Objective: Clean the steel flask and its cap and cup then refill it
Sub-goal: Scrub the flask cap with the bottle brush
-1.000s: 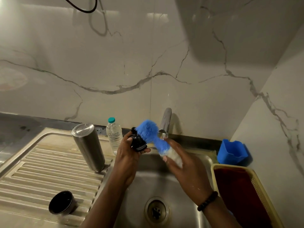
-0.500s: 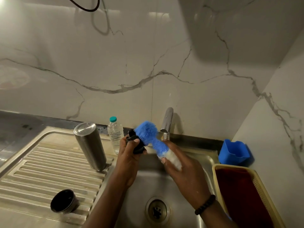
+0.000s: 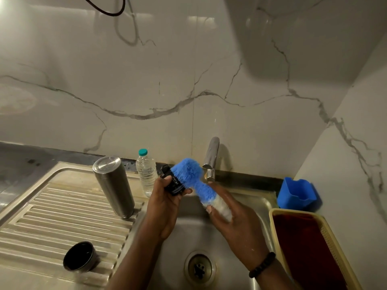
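Gripping the black cap mid-frame, the left hand meets the blue brush, clasped by the right hand.

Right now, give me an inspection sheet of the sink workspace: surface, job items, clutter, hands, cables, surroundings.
Surface: steel sink with ribbed drainboard; drain open.
Job's things: steel flask standing inverted on the drainboard; cup on the drainboard's near part; black cap being scrubbed with the blue brush.
Clutter: plastic water bottle behind the flask; blue container; yellow basket with red contents.
Hands: left hand grips the cap; right hand holds the brush's white end.
Cables: black cable looping at the top of the wall.
Surroundings: marble-pattern wall; tap, no water seen running.
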Demonstrator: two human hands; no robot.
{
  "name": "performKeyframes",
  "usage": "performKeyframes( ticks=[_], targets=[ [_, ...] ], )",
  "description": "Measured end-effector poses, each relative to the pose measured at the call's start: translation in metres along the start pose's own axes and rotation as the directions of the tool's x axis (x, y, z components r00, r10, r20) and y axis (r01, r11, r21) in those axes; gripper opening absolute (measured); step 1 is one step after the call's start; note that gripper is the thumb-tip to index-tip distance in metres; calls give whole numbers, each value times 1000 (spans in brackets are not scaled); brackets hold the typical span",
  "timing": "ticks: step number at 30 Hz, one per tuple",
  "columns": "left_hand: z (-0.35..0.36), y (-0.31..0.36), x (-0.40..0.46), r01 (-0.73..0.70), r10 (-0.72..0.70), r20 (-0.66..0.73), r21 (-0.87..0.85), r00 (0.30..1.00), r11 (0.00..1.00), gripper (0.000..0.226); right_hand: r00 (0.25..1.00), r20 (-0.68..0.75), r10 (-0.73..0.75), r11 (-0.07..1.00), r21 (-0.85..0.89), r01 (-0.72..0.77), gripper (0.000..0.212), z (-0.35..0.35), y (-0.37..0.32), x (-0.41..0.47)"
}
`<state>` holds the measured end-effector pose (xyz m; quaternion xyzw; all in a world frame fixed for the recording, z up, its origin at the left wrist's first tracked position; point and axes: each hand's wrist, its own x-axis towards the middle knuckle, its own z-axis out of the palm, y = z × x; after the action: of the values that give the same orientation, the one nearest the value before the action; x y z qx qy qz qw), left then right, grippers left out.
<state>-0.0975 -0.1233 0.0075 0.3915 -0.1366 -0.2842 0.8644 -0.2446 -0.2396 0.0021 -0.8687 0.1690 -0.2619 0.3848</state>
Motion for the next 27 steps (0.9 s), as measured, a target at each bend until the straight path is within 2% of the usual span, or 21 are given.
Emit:
performKeyframes(
  ticks=[2, 4, 6, 7, 11, 13, 16, 18, 21, 23, 25, 27],
  targets=[
    [0, -1, 0, 11, -11, -11, -4, 1000, 1000, 28, 998, -61, 1, 999, -44, -4, 54, 0, 0, 4],
    [-2, -1, 1, 23, -23, 19, 9, 1000, 1000, 60, 995, -97, -22, 1000, -17, 20, 55, -2, -3, 2],
    [-4, 0, 2, 50, -50, 38, -6, 998, 999, 87, 997, -61, -53, 999, -13, 52, 57, -1, -6, -3],
    [-6, -1, 3, 42, -42, 32, -25, 999, 999, 90, 998, -42, -50, 999, -23, 49, 57, 0, -6, -4],
    [-17, -3, 4, 5, -5, -16, -50, 1000, 999, 65, 999, -46, 19, 1000, 5, -19, 53, 0, 5, 0],
    [-17, -1, 2, 16, -17, -41, -26, 999, 1000, 62, 999, -41, 0, 1000, 20, 0, 54, 0, 3, -1],
    [-16, -1, 1, 42, -45, -70, -43, 997, 998, 26, 1000, -7, -14, 998, -57, 14, 54, 2, 0, 1],
    [-16, -2, 1, 51, -57, -81, -71, 995, 996, 24, 999, -38, -1, 998, -59, -1, 54, 3, 1, 6],
    [-12, -1, 2, 61, -63, -50, -41, 997, 997, 38, 998, -61, -19, 1000, -16, 18, 55, 2, 0, 6],
    [-9, 1, 3, 70, -69, -34, 14, 997, 997, 65, 999, -42, -26, 1000, -5, 26, 56, 4, -3, 5],
    [-10, 2, 5, 81, -81, -15, -5, 997, 997, 92, 998, -62, 1, 1000, -16, -2, 55, 4, -2, 7],
    [-14, 3, 5, 67, -68, -21, -32, 997, 997, 97, 994, -112, 5, 1000, 23, -2, 54, 1, -2, 6]
  ],
)
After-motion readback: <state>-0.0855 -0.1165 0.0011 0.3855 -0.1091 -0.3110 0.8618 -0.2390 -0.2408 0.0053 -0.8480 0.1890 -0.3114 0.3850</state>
